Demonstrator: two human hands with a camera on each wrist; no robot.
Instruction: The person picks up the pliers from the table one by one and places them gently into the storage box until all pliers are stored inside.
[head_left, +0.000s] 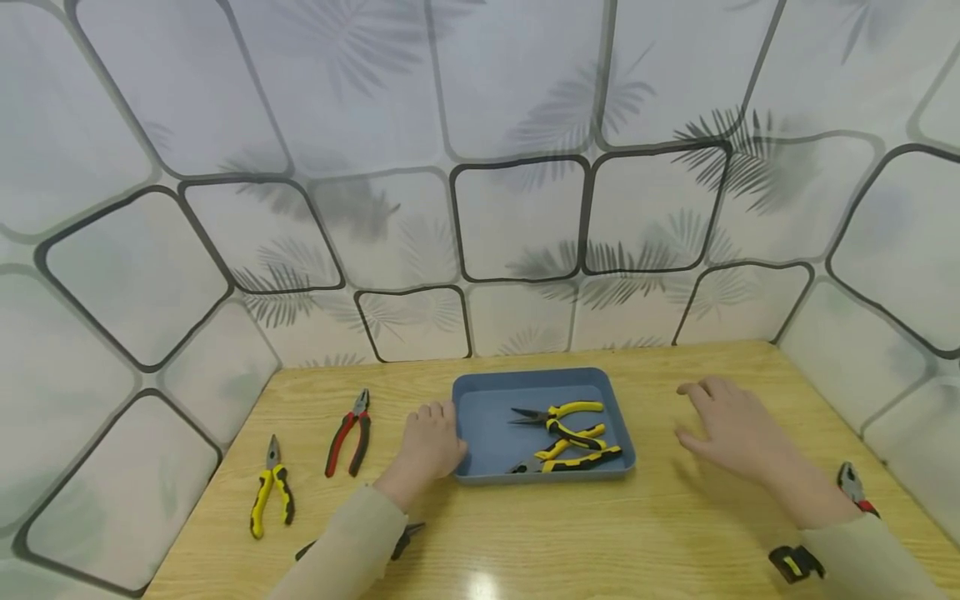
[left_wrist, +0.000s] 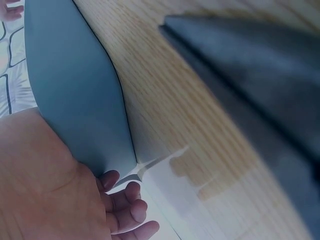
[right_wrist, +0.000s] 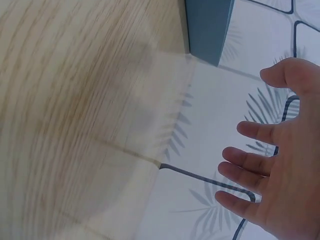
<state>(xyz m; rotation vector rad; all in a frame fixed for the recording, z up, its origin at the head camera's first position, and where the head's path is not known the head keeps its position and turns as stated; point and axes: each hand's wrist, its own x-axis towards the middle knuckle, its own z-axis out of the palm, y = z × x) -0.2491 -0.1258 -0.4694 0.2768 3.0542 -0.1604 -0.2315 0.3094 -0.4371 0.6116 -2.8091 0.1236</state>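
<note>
Your left sleeve (head_left: 341, 546): near side, partly hiding dark pliers (head_left: 406, 542).
Your left hand (head_left: 431, 442): gripping the left wall of the tray (head_left: 487, 417), thumb over rim.
Your right hand (head_left: 731, 429): raised right of tray, fingers spread.
Tray contents: yellow-black pliers (head_left: 555, 413), right half.
Tray position: far middle of table (head_left: 540, 542).

We have the tray (head_left: 483, 421) on the counter (head_left: 570, 533), inner pliers (head_left: 581, 462) in its right half. To its left lie the nearer pliers (head_left: 359, 412), then the farther pliers (head_left: 273, 458); front-left, a half-hidden tool (head_left: 406, 542); far right, the outlying pliers (head_left: 851, 482); behind it, the wall (head_left: 517, 217).
</note>
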